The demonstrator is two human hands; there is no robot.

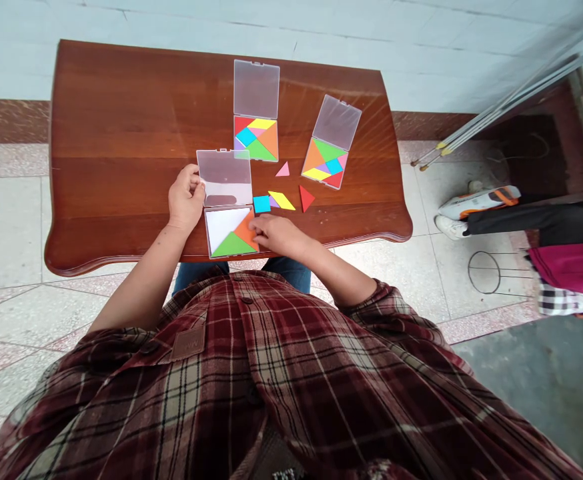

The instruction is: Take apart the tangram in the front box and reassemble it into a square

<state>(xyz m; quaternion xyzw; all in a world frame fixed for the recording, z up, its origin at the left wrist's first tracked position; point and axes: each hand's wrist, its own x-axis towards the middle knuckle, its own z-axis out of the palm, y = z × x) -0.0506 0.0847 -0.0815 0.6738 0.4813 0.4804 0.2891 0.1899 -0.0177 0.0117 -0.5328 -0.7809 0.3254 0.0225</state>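
Open clear plastic case [229,230] at brown wooden table's [111,120] front edge: slip risk.
Left hand [186,198] gripping clear lid [224,178]; right hand [276,235] half-closed on orange plastic tile [246,230] (I'd flag a knock sending the case over).

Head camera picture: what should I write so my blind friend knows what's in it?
A person's right hand rests on an orange tangram piece in an open plastic case, and the left hand holds its clear lid. Loose colored pieces lie nearby on a wooden table, beside a filled case and a second filled case.
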